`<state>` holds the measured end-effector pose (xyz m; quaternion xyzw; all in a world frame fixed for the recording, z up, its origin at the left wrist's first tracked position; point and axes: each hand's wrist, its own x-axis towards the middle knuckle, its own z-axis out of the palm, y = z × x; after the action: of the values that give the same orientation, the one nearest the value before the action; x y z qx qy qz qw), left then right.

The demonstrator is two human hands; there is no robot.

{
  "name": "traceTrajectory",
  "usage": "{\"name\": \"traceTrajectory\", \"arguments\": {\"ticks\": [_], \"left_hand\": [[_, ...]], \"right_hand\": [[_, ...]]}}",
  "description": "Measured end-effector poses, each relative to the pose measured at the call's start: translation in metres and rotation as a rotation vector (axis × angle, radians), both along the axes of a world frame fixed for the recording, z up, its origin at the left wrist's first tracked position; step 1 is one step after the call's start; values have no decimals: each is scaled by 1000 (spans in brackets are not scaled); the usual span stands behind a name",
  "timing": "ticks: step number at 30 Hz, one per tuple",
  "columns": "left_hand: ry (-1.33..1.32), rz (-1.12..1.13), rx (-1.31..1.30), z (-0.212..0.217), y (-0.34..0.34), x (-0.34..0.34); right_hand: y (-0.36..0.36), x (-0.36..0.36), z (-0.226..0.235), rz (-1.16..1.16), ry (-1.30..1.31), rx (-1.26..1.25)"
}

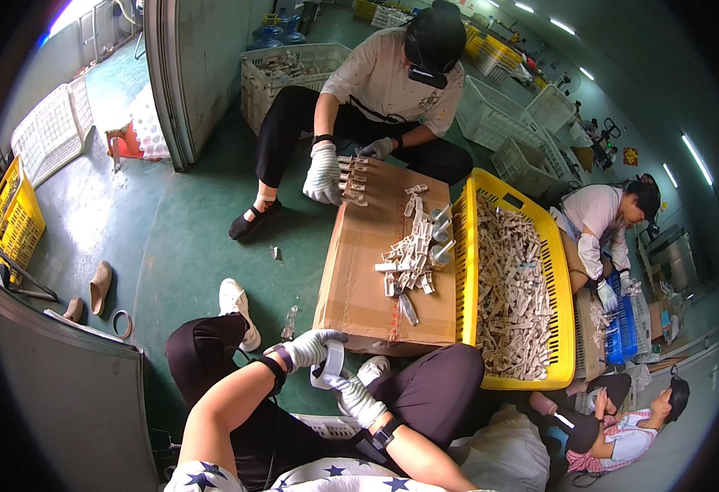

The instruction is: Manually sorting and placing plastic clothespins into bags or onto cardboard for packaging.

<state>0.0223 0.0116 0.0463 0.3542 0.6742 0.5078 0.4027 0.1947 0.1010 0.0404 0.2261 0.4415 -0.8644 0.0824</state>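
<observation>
A roll of white tape (329, 366) is between my two gloved hands, above my lap and in front of the cardboard box. My left hand (308, 348) grips its upper left edge with fingers curled. At its lower right, my right hand (358, 396) has fingers bent against the roll. On the cardboard box (351, 271) is a loose pile of small pale clip-like pieces (413, 254), with several cylindrical pieces (441, 234) at its right side. A row of similar pieces (353, 180) lines the far left edge, next to a co-worker's gloved hand (323, 174).
Right of the box, a yellow plastic crate (568, 328) is full of the pale pieces. A co-worker (392, 78) sits across from me; two more people are at the right. White crates (248, 90) stand behind. Slip-on shoes (100, 287) and a ring (122, 324) are on the floor at left.
</observation>
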Motion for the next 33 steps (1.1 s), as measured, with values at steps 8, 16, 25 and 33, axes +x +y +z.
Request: {"name": "traceTrajectory", "arguments": {"ticks": [8, 16, 25, 33], "left_hand": [[-18, -5, -27, 4, 0, 0], [33, 3, 6, 0, -1, 1], [20, 7, 1, 0, -1, 1], [22, -17, -53, 1, -1, -1]], "right_hand": [[1, 1, 2, 4, -8, 17], [0, 2, 0, 1, -1, -1], [0, 0, -2, 2, -7, 1], [-1, 0, 6, -2, 8, 18]]}}
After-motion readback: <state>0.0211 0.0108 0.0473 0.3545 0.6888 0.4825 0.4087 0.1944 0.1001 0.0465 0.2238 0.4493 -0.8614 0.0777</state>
